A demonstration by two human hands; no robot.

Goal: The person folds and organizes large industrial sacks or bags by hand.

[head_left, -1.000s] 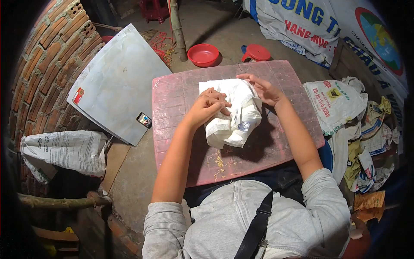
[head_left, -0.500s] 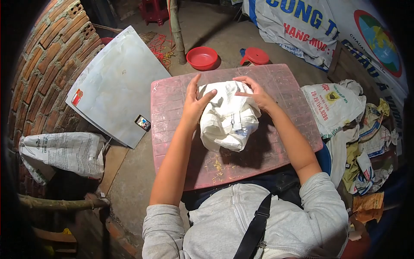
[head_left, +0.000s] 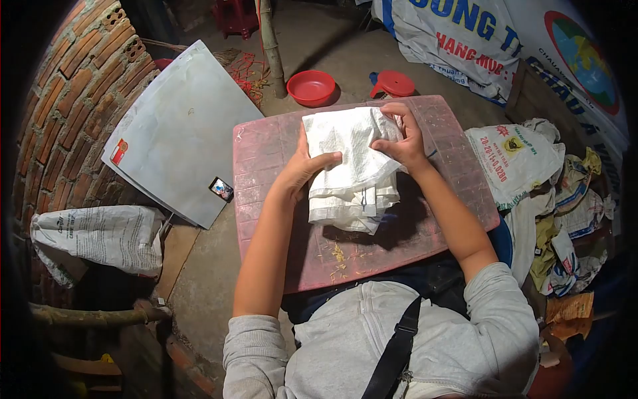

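A folded white woven sack is held between my two hands over the pink plastic table top. Its layers hang loosely at the lower edge, where a short dark tie shows. My left hand grips the left side, thumb on top and the other fingers mostly hidden behind. On the right, my right hand pinches the upper right part, its thumb pressed on the front and its fingers at the far edge.
Beyond the table stand a red basin and a red lidded item. Printed sacks are heaped at the right. A white board with a phone on it leans left, near another sack and a brick wall.
The crumpled sack has become flatter and more squared, its top raised. Both hands have closed on its sides; the right thumb now presses the front.
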